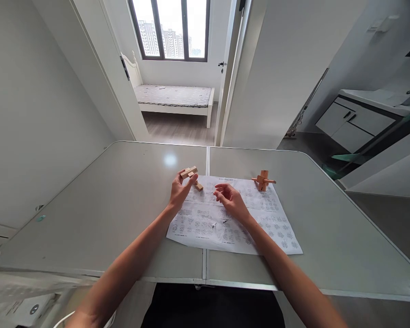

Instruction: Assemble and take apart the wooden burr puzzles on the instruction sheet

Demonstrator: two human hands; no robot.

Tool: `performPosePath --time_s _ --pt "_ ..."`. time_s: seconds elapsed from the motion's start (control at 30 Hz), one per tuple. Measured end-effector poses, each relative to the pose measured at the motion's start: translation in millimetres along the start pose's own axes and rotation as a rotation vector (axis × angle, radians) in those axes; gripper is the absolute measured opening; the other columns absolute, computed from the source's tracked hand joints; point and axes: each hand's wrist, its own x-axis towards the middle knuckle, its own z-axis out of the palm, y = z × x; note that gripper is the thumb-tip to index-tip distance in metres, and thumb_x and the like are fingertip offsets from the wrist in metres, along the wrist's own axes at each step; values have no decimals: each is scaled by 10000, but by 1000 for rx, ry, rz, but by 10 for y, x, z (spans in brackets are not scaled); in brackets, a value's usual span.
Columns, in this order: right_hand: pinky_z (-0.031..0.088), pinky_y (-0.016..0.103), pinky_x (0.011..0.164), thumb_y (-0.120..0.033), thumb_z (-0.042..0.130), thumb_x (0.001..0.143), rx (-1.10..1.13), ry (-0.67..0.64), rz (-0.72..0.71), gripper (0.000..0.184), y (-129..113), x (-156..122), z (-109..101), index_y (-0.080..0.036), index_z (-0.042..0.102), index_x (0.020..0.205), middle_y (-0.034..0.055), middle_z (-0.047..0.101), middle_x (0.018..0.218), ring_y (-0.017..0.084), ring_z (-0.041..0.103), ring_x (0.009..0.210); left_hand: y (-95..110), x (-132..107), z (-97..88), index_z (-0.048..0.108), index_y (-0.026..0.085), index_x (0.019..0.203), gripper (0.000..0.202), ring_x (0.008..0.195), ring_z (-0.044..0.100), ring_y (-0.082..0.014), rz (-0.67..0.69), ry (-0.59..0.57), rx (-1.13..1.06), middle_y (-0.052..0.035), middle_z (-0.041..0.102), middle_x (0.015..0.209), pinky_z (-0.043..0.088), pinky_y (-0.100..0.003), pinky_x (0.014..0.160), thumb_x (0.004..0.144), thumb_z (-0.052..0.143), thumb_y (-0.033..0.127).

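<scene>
My left hand [180, 190] is raised over the table, its fingers pinched round a small cluster of wooden puzzle pieces [189, 172]. One more wooden piece [198, 186] lies on the sheet just below it. My right hand [230, 200] hovers over the printed instruction sheet [235, 223] with its fingers loosely spread and nothing in it. An assembled wooden cross puzzle [263, 180] stands at the sheet's far right corner, beyond my right hand.
The grey folding table [89, 214] has a seam down its middle and a near edge close to my body. Beyond it an open doorway shows a bed [174, 98] under a window. Cabinets [351, 123] stand at the right.
</scene>
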Motion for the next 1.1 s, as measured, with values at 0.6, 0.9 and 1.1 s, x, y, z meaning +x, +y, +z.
performPosePath --time_s 0.6,0.9,1.1 --pt "533 439 919 -322 663 938 -522 -59 -290 265 157 -29 57 -254 659 1194 105 640 1157 278 638 1042 80 -55 69 598 180 1215 598 1132 708 -287 -61 -303 -16 -137 734 1198 551 -487 1013 748 863 446" --pt "569 407 794 -454 589 991 -414 70 -215 267 89 -27 34 -230 671 1112 101 672 1050 239 673 830 162 -175 105 587 261 1298 618 1118 671 -261 341 -314 325 -84 702 1243 510 -443 1022 762 856 411" --pt "615 435 800 -589 672 912 -224 174 -180 405 6 -12 31 -218 645 1070 94 715 949 248 705 825 160 -214 112 572 275 1311 564 1129 636 -264 515 -311 487 -77 678 1247 506 -415 990 807 810 359"
